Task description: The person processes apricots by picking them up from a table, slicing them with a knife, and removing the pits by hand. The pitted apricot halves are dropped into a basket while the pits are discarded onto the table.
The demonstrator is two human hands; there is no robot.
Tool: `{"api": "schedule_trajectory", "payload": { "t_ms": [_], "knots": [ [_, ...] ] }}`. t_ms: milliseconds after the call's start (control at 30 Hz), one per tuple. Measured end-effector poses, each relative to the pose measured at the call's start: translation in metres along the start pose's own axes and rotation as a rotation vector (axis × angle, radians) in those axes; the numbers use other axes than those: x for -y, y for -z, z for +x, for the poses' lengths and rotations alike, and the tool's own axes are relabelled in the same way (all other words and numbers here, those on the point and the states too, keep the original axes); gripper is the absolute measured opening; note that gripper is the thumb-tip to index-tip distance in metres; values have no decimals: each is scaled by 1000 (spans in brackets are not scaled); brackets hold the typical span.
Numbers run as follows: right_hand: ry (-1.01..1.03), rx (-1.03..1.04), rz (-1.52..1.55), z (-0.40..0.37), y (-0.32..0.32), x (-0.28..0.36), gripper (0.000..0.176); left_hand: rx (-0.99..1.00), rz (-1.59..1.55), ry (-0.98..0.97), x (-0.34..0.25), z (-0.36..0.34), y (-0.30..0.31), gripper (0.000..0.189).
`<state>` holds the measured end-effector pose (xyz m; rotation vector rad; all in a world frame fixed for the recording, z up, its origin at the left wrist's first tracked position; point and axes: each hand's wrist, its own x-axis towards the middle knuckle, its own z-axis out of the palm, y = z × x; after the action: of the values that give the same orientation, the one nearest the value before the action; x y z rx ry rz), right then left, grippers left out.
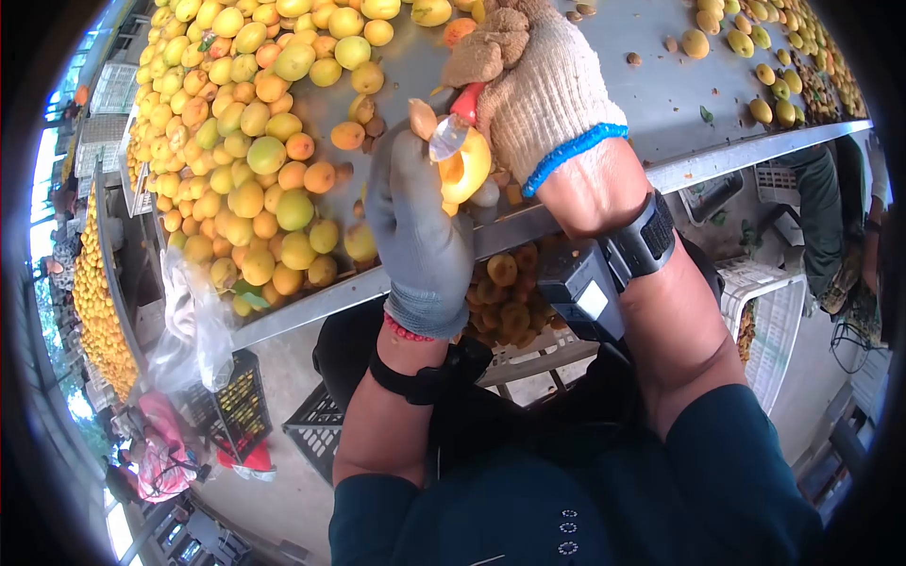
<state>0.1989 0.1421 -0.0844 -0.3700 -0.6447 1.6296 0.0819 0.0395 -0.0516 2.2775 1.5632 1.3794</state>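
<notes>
My left hand (422, 208), in a grey glove, is closed round a yellow apricot (464, 170) cut open, its hollow inside showing. A brown pit (422, 120) sits at the fingertips of that hand. My right hand (543, 80), in a cream knitted glove with a blue cuff, grips a red-handled knife (466, 102). The knife's shiny blade touches the upper edge of the apricot. Both hands are close together over the front edge of the metal table (651, 104).
Whole apricots (250, 141) are heaped on the table's left, with more at the far right. Below the front edge is a container of opened apricots (505, 297). A plastic bag (193, 330) hangs at the left, above a black crate (231, 401). A white crate (779, 330) stands at the right.
</notes>
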Motion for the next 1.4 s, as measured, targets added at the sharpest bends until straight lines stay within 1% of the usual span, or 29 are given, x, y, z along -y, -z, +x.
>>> {"api": "schedule_trajectory", "payload": {
  "t_ms": [67,100,133,200,267,333,367,400,467,500,533,600,667,700,733,800,833,867,967,1000,1100,1133,1200,1233,1267,1300,1333,1367,1400],
  "knots": [
    [70,-2,-253,5,3,-1,16,32,-3,-45,4,0,-2,32],
    [102,-4,-381,6,4,0,18,58,-186,88,1,2,0,32],
    [75,-236,-261,7,-12,15,15,60,-366,226,-2,3,1,33],
    [21,-689,-8,7,-69,68,23,80,-1084,806,-18,10,9,30],
    [73,-604,-179,-6,-86,95,21,133,-855,648,-5,6,9,29],
    [93,-498,-251,-6,-85,93,20,140,-730,616,-5,9,9,29],
    [105,-445,-285,-6,-85,92,20,120,-719,664,-11,12,10,29],
    [47,-329,-330,-5,-81,97,20,97,-706,711,-15,14,13,30],
    [-164,-124,-714,-14,-82,108,18,152,-603,678,-12,14,19,32],
    [-238,6,-904,-18,-85,113,17,180,-552,661,-11,14,21,34],
    [-278,88,-1068,-24,-90,114,17,177,-496,605,-10,15,22,35],
    [-226,255,-1184,-29,-83,104,25,175,-381,496,-9,16,24,38],
    [-13,329,-1237,-34,-51,71,25,157,-411,481,-8,16,24,41],
    [94,363,-1261,-33,-45,64,25,150,-428,473,-8,15,24,42],
    [25,377,-1265,-32,-41,64,26,144,-412,431,-6,15,22,43],
    [45,246,-1474,-27,-41,68,26,129,-373,347,0,12,19,45],
    [57,178,-1573,-23,-40,70,28,126,-379,355,0,12,21,47],
    [65,213,-1599,-18,-34,72,29,123,-388,362,-3,12,23,48],
    [-11,257,-1493,-26,-49,82,30,133,-379,399,-2,11,23,49],
    [-86,349,-1336,-29,-55,84,27,141,-368,413,0,10,23,49],
    [-120,448,-1325,-36,-54,65,22,166,-449,366,3,8,23,50],
    [-89,422,-1319,-37,-48,59,27,154,-430,348,1,7,23,49],
    [-109,318,-1402,-28,-45,59,26,126,-386,304,-5,8,23,46],
    [-119,264,-1442,-27,-47,60,25,170,-460,354,-6,8,27,43],
    [-251,148,-1301,-30,-50,66,23,213,-535,406,-5,8,33,41],
    [-292,128,-1212,-32,-52,71,23,254,-609,461,-5,8,41,38],
    [-332,113,-1120,-35,-51,78,24,341,-730,659,-5,5,51,32],
    [-368,104,-1027,-36,-53,84,26,383,-749,641,-5,2,58,31],
    [-304,184,-1087,-39,-59,92,25,426,-767,620,-5,-3,62,30]
  ]
}}
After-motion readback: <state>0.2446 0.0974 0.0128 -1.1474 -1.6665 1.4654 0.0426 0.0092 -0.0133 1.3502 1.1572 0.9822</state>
